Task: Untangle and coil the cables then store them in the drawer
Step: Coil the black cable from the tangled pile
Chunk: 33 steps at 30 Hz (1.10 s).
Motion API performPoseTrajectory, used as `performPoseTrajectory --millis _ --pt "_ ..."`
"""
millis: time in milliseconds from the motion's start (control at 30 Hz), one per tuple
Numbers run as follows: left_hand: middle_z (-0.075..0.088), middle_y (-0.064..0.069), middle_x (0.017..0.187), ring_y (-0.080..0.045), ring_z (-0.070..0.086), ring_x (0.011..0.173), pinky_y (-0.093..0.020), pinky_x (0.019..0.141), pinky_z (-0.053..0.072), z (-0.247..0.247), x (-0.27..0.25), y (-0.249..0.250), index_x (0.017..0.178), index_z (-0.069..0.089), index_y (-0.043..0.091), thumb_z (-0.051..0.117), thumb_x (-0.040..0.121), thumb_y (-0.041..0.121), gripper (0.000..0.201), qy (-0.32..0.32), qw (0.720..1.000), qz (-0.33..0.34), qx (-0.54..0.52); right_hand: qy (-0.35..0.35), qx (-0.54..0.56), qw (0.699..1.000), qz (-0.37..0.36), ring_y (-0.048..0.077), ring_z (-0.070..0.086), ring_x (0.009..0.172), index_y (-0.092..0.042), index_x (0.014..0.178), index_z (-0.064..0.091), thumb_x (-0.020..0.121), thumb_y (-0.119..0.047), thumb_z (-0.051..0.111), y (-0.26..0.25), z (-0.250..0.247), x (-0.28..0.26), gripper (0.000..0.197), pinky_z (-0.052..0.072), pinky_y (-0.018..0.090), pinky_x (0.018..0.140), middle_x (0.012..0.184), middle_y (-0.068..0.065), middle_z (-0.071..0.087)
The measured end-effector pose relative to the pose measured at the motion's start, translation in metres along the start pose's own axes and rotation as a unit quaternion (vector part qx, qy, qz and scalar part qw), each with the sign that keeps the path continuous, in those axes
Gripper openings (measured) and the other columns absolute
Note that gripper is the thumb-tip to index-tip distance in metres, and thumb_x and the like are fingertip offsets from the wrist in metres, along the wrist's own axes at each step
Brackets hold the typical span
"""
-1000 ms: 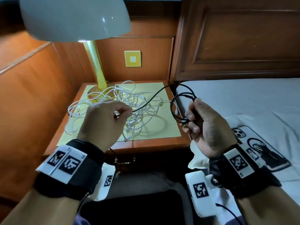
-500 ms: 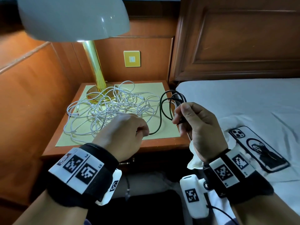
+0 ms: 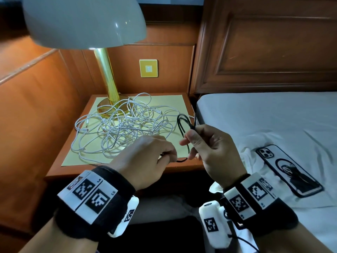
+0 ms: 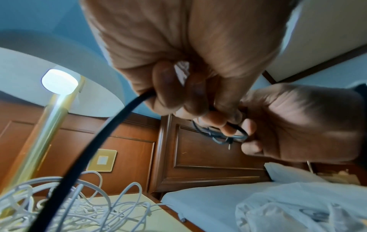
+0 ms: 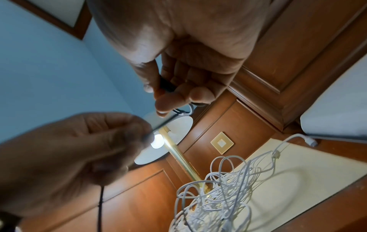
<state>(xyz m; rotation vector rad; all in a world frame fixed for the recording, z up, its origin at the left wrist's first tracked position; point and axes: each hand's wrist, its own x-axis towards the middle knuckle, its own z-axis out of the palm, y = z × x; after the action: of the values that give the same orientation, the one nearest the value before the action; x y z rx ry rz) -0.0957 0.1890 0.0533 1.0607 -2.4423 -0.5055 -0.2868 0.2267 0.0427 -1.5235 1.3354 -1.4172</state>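
Note:
A thin black cable [image 3: 183,125] is looped into a small coil that my right hand [image 3: 209,148] pinches above the nightstand's front right corner. My left hand [image 3: 145,157], curled, grips the cable's free length [image 4: 111,130] just left of it; the two hands nearly touch. In the right wrist view the black cable [image 5: 165,85] sits between thumb and fingers. A tangle of white cables [image 3: 120,128] lies loose on the yellow mat [image 3: 167,101] of the nightstand [image 3: 62,172], behind both hands. The drawer front is hidden in shadow below the top.
A brass lamp [image 3: 107,79] with a white shade [image 3: 83,21] stands at the nightstand's back left, its base among the white cables. A bed [image 3: 273,121] lies to the right with a phone [image 3: 288,168] on it. Wood panelling closes the left side and back.
My left hand has come down and right, sliding along the black cable toward my right hand. The right hand has gathered another loop, so the coil is tighter and smaller.

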Motion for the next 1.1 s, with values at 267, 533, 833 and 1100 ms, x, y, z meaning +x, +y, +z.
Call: performPoseTrajectory --millis 267,533,833,1100 --pt "0.066 0.015 0.082 -0.004 0.06 0.078 -0.007 0.069 0.04 -0.004 0.0 0.0 0.088 0.074 0.022 0.072 0.092 0.02 0.005 0.11 0.993 0.034 -0.039 -0.069 -0.091 0.99 0.077 0.011 0.062 0.062 -0.02 0.079 0.063 0.1 -0.037 0.055 0.015 0.0 0.003 0.028 0.05 0.036 0.073 0.06 -0.003 0.063" --pt "0.063 0.024 0.1 -0.004 0.057 0.077 -0.011 0.068 0.043 -0.005 -0.002 -0.006 0.119 0.064 0.034 0.084 0.076 0.034 0.047 0.069 0.988 -0.069 -0.119 -0.144 0.187 0.946 0.221 0.009 0.02 0.048 -0.014 0.078 0.047 0.102 -0.03 0.043 -0.004 0.002 0.001 0.029 0.011 0.031 0.054 0.057 -0.004 0.03" --pt "0.072 -0.007 0.073 -0.016 0.046 0.058 -0.029 0.057 0.036 -0.01 0.002 0.004 0.083 0.074 0.015 0.071 0.091 0.018 0.009 0.045 0.937 -0.137 -0.318 -0.193 0.161 0.952 0.176 0.004 0.037 0.043 -0.011 0.092 0.058 0.091 -0.029 0.061 -0.002 -0.007 0.002 0.017 0.026 0.022 0.047 0.054 -0.009 0.044" --pt "0.071 0.001 0.078 -0.027 0.061 0.069 -0.043 0.071 0.051 0.0 0.002 0.008 0.102 0.058 0.036 0.06 0.082 0.029 0.022 0.033 0.965 -0.12 -0.232 -0.119 0.166 0.957 0.205 0.007 0.022 0.046 -0.013 0.08 0.049 0.102 -0.039 0.04 -0.003 0.003 0.0 0.036 0.019 0.026 0.049 0.055 -0.008 0.028"
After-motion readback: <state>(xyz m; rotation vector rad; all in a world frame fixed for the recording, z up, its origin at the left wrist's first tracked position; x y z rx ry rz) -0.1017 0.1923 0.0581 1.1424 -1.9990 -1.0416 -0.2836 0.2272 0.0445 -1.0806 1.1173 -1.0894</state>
